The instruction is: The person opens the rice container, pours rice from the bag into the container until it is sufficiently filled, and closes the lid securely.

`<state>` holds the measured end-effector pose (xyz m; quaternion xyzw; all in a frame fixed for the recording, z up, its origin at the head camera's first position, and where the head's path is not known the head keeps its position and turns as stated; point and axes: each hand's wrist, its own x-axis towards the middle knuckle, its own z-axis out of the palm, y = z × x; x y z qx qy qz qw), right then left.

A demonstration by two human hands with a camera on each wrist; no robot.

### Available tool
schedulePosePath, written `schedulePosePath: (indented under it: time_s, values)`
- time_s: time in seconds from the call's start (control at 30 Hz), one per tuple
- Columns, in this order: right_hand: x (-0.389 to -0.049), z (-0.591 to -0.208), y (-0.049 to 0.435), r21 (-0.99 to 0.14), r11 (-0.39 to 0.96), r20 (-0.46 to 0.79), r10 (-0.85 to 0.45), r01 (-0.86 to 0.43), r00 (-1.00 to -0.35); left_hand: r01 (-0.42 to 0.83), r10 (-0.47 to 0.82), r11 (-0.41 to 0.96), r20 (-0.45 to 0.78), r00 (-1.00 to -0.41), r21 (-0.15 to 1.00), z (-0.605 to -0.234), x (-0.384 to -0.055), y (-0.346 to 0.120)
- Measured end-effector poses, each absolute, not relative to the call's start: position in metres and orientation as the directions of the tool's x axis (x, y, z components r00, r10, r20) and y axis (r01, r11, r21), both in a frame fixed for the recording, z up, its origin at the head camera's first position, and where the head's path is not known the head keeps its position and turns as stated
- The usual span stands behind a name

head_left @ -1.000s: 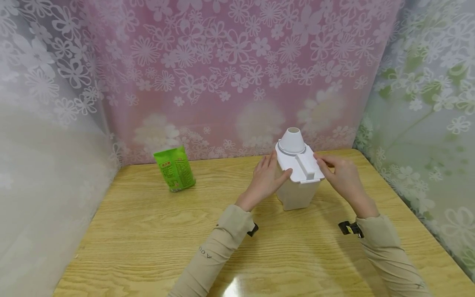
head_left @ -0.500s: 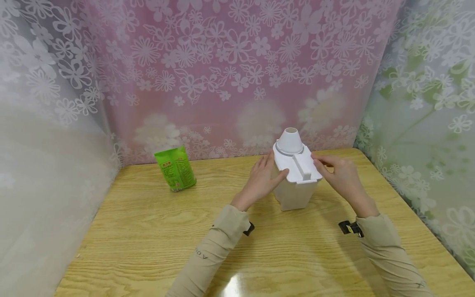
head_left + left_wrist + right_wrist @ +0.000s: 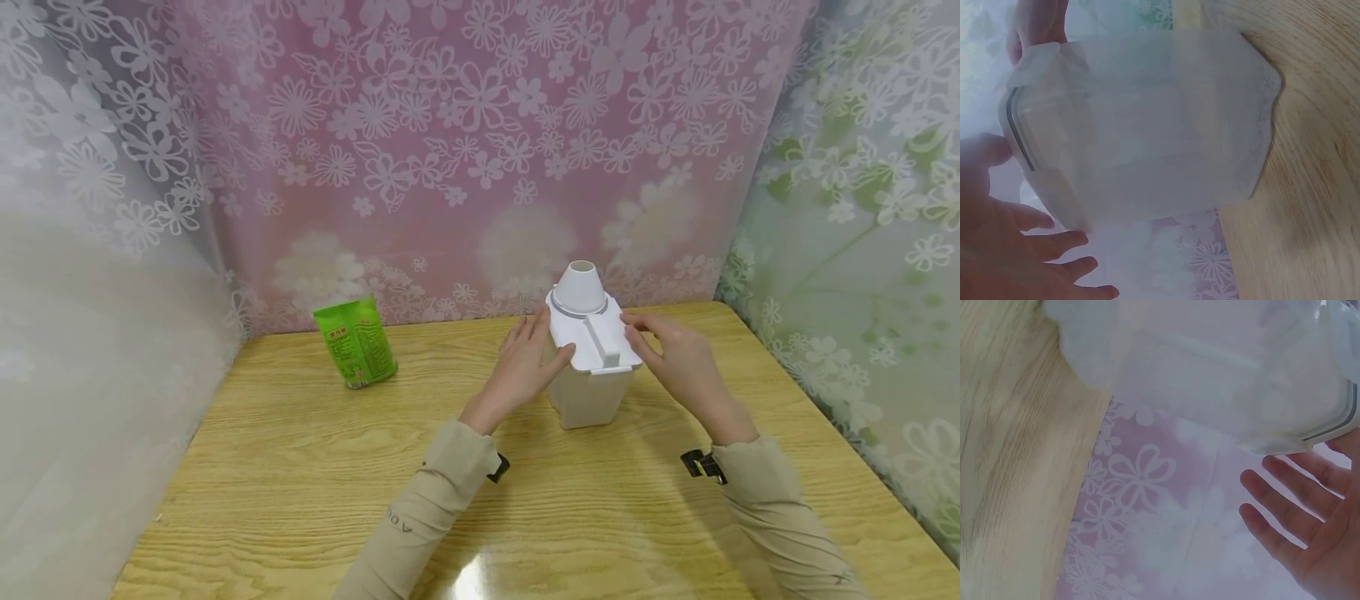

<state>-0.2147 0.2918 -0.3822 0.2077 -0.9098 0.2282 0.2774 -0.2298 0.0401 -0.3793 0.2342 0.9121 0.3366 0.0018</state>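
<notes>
A translucent storage box (image 3: 588, 402) stands upright on the table, its white lid (image 3: 570, 337) in place with clips at the sides. On the lid sit a white cone-shaped cup (image 3: 581, 292) at the back and a raised bar handle (image 3: 602, 342) toward the front. My left hand (image 3: 516, 368) is at the lid's left edge, thumb on the rim and fingers stretched along the side; the left wrist view shows those fingers (image 3: 1066, 245) spread. At the right edge, my right hand (image 3: 681, 360) touches the lid with index finger and thumb; its other fingers (image 3: 1282, 512) are extended.
A green printed packet (image 3: 356, 343) stands on the wooden table (image 3: 300, 483) at the back left. A pink floral curtain (image 3: 420, 167) hangs behind the table, with pale floral curtains on both sides. Small black wrist bands show below the hands.
The box with its lid has slid a little to the left, and both hands have moved left along with it. The green packet stays in place.
</notes>
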Motion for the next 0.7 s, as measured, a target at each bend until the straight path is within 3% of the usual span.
schedulePosePath:
  time_s: [0.2,0.43,0.7]
  values:
    - [-0.217,-0.382,0.296,-0.236,0.799,0.579,-0.342,-0.553,-0.741,0.445,0.416,0.693,0.189,-0.889,0.567,-0.376,-0.222,0.042]
    - [-0.212,-0.378,0.303,-0.243,0.791,0.503,-0.392,-0.561,-0.77,0.438,0.421,0.697,0.17,-0.891,0.567,-0.377,-0.219,0.044]
    - [-0.215,-0.382,0.297,-0.163,0.765,0.608,-0.42,-0.623,-0.674,0.437,0.416,0.696,0.177,-0.892,0.57,-0.375,-0.218,0.042]
